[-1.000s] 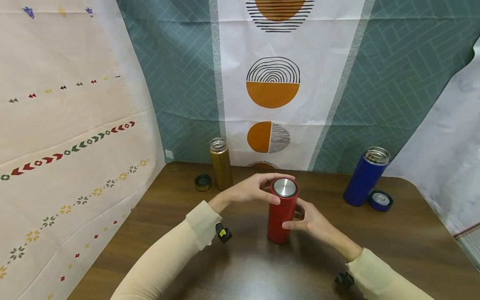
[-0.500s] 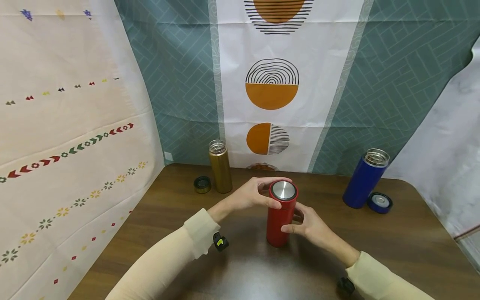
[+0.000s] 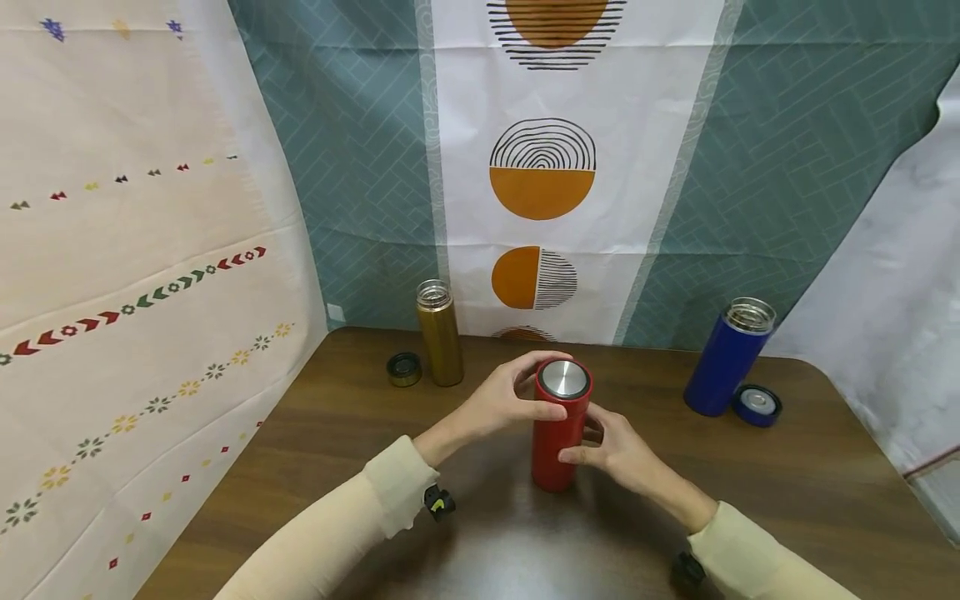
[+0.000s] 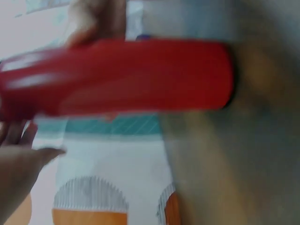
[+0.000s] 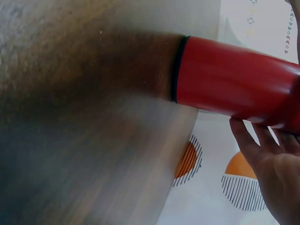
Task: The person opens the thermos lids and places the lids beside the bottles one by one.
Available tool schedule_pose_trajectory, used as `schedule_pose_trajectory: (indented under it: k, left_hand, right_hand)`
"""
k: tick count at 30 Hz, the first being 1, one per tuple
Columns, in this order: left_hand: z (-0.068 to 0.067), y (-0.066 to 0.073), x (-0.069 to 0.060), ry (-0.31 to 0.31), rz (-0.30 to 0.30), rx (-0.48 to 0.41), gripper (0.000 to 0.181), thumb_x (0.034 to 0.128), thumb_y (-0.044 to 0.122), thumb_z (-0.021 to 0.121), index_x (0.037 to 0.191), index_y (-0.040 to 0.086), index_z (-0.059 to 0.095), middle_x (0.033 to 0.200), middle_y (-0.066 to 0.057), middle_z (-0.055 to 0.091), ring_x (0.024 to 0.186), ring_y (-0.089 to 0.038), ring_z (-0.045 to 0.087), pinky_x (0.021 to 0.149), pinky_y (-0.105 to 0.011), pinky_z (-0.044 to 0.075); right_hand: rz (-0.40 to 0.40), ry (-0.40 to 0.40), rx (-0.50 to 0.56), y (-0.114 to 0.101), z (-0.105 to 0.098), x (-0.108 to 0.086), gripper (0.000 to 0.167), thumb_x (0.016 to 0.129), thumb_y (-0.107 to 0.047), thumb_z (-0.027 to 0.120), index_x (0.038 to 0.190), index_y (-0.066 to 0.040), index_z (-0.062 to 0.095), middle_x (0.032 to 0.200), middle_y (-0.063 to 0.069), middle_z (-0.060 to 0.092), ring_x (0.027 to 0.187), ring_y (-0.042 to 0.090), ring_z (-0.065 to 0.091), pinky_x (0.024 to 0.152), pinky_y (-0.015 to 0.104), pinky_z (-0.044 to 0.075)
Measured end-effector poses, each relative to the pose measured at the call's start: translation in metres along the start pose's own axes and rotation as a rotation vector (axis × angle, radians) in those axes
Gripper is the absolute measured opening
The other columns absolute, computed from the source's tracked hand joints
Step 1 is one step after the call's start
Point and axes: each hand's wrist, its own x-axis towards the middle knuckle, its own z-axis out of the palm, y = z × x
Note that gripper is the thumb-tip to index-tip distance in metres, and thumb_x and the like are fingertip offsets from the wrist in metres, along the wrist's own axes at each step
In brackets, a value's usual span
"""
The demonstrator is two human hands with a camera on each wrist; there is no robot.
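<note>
A red thermos flask [image 3: 553,454] stands upright near the middle of the table, its lid [image 3: 565,379] on top with a silver disc in a black ring. My left hand [image 3: 504,402] grips the lid from the left, thumb at the near side and fingers round the back. Lower down, my right hand [image 3: 618,450] holds the flask's body from the right. In the left wrist view the red flask [image 4: 140,77] lies across the picture, blurred. The right wrist view shows the flask's black-edged base [image 5: 180,70] by the tabletop, and the right hand's fingers [image 5: 246,138] against its side.
Behind to the left stands an uncapped gold thermos [image 3: 441,342], its lid [image 3: 404,369] beside it. Far right is an uncapped blue thermos [image 3: 723,362] with its lid [image 3: 757,406] next to it. Patterned cloth [image 3: 360,183] hangs behind the wooden table [image 3: 300,483].
The left hand has turned slightly about the lid, its thumb shifting toward the right and its wrist coming nearer. The right hand keeps its hold, and the flask stays upright in about the same place.
</note>
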Motion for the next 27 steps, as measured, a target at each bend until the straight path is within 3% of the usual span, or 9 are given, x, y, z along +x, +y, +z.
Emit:
schedule_pose_trajectory:
  k: [7, 9, 12, 19, 27]
  left_hand:
    - [-0.034, 0.01, 0.02, -0.333, 0.004, -0.057, 0.073, 0.0947, 0.007, 0.072, 0.16, 0.015, 0.04, 0.157, -0.002, 0.05, 0.144, -0.018, 0.046, 0.123, -0.045, 0.032]
    - [-0.039, 0.013, 0.025, -0.388, -0.005, -0.036, 0.071, 0.0952, 0.007, 0.072, 0.159, 0.013, 0.041, 0.156, -0.001, 0.051, 0.143, -0.018, 0.048, 0.122, -0.045, 0.033]
    - [-0.043, 0.014, 0.028, -0.416, -0.028, 0.017, 0.068, 0.0952, 0.012, 0.073, 0.157, 0.013, 0.046, 0.152, 0.002, 0.055, 0.139, -0.017, 0.052, 0.119, -0.046, 0.039]
    - [-0.038, 0.011, 0.022, -0.33, -0.021, 0.065, 0.061, 0.0941, 0.017, 0.076, 0.151, 0.02, 0.055, 0.146, 0.004, 0.061, 0.134, -0.017, 0.056, 0.116, -0.044, 0.042]
    - [-0.014, 0.005, 0.006, -0.075, 0.0, 0.055, 0.062, 0.09, 0.024, 0.082, 0.147, 0.017, 0.058, 0.14, 0.003, 0.064, 0.131, -0.016, 0.057, 0.115, -0.047, 0.042]
  right_hand:
    - [-0.012, -0.043, 0.005, 0.001, -0.003, 0.002, 0.063, 0.089, -0.018, 0.083, 0.143, 0.001, 0.055, 0.134, 0.016, 0.067, 0.124, 0.039, 0.064, 0.103, 0.062, 0.05]
    - [-0.013, -0.045, 0.003, 0.001, -0.003, 0.002, 0.063, 0.089, -0.018, 0.083, 0.143, 0.001, 0.055, 0.134, 0.016, 0.067, 0.124, 0.039, 0.064, 0.103, 0.062, 0.05]
    - [-0.015, -0.041, 0.004, 0.001, -0.003, 0.002, 0.062, 0.089, -0.018, 0.083, 0.142, 0.001, 0.055, 0.133, 0.016, 0.067, 0.123, 0.039, 0.065, 0.103, 0.062, 0.05]
    - [-0.037, -0.031, 0.006, 0.003, -0.001, 0.001, 0.061, 0.089, -0.015, 0.083, 0.14, 0.003, 0.056, 0.131, 0.017, 0.068, 0.122, 0.038, 0.065, 0.103, 0.062, 0.05]
    - [0.002, -0.005, -0.004, 0.001, 0.0, -0.002, 0.067, 0.089, -0.021, 0.083, 0.145, 0.002, 0.052, 0.136, 0.019, 0.065, 0.126, 0.043, 0.062, 0.105, 0.063, 0.048]
